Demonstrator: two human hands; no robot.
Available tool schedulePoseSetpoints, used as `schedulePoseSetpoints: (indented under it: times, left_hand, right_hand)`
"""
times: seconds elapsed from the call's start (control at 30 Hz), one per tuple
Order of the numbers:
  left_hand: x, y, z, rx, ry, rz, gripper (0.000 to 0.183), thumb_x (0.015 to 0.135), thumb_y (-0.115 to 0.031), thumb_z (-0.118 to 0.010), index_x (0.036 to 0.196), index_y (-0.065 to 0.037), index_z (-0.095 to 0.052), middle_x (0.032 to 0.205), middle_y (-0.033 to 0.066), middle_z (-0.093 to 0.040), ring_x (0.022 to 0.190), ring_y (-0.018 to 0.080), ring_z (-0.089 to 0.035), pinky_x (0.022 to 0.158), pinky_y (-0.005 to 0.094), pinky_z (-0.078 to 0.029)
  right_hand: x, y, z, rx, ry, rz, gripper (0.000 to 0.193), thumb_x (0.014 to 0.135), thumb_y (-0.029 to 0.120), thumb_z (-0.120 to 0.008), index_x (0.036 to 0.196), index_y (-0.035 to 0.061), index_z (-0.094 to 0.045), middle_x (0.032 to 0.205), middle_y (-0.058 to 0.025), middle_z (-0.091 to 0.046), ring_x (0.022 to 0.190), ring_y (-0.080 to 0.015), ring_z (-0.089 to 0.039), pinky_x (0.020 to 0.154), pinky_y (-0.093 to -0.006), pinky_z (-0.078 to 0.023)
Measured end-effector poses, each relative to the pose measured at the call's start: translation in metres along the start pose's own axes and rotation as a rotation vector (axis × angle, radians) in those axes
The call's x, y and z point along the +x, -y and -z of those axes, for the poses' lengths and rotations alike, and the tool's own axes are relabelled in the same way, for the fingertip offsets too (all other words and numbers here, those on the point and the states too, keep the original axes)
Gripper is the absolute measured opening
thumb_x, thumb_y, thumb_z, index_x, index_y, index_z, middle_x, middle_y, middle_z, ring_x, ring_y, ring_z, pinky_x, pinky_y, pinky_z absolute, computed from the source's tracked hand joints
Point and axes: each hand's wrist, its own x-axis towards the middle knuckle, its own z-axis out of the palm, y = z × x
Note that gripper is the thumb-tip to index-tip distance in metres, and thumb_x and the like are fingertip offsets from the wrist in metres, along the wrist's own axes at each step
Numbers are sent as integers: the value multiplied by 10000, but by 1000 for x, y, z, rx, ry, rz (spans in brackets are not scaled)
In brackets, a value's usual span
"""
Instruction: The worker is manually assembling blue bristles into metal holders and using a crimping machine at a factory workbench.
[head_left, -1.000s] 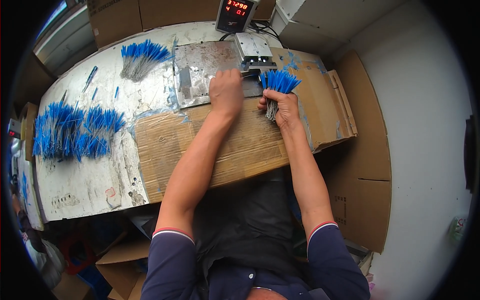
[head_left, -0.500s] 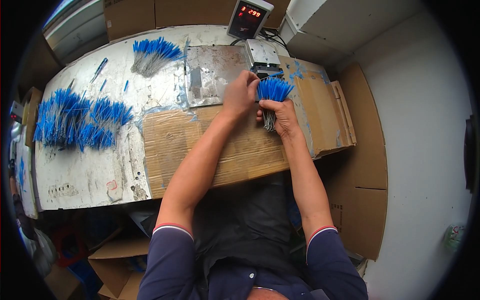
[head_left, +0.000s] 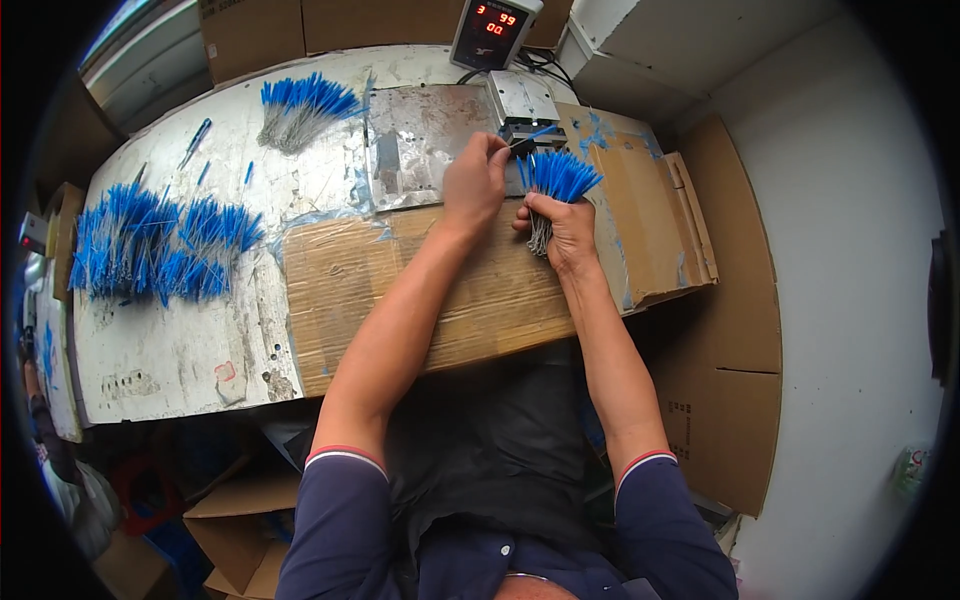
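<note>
My right hand (head_left: 568, 228) is closed round a bundle of thin wire brushes (head_left: 560, 176), their blue ends fanned upward and their grey wire tails hanging below the fist. Close beside it, my left hand (head_left: 476, 182) pinches the wire of a single brush (head_left: 541, 133) between thumb and fingertips. That brush's blue end points right, at the front of a small metal device (head_left: 522, 100) with a dark lower part. Whether it touches the device I cannot tell. The bundle's blue tips are just below the device.
Loose brush piles lie at the left (head_left: 165, 240) and the back (head_left: 305, 108) of the white worktop (head_left: 180, 355). A pen (head_left: 196, 142) rests between them. Behind the device stands a display with red digits (head_left: 495, 34). Cardboard (head_left: 440, 290) covers the front; a carton (head_left: 650, 220) sits right.
The single brush's blue end has shifted slightly left and up by the device. The bundle has fanned a little to the right in my right hand. The display's digits have changed.
</note>
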Motion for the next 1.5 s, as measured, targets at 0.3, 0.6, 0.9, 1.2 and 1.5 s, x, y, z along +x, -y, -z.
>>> schedulePoseSetpoints:
  times: [0.3,0.6,0.9,1.2,1.5]
  left_hand:
    - [5,-3,10,3,-188,195,134,1060,-165,-575,1082,-34,-581,993,110,-742,912,267,-742,781,384,-552]
    - [7,2,11,55,-265,16,109,996,-115,-629,1046,-29,-584,1225,155,-662,1160,340,-621,985,429,-480]
    - [6,3,9,62,-296,6,108,952,-100,-668,1005,-35,-600,1180,142,-654,1150,335,-609,989,434,-475]
    - [6,3,9,135,-314,-72,118,931,-97,-691,993,-41,-608,1188,147,-643,1158,343,-599,1003,436,-458]
    - [-2,3,6,277,-24,-102,89,924,-148,-702,968,-89,-652,889,102,-697,911,317,-653,827,446,-451]
  right_hand:
    - [29,2,5,-196,-197,100,49,770,-63,-700,818,-57,-689,726,-119,-687,519,-197,-664,433,-336,-582]
    - [30,2,-10,-276,-278,88,35,787,-85,-682,798,-58,-662,703,-112,-664,524,-195,-648,442,-326,-568]
    - [36,-5,-16,-393,-341,175,32,808,-25,-681,784,-45,-687,655,-113,-676,509,-185,-666,430,-314,-561]
    - [36,-5,-18,-299,-344,145,19,793,-70,-674,785,-66,-658,717,-114,-675,542,-208,-678,446,-328,-589]
    - [26,4,-12,-86,-281,-17,28,784,-80,-669,771,-83,-645,700,-147,-667,533,-234,-675,449,-353,-599]
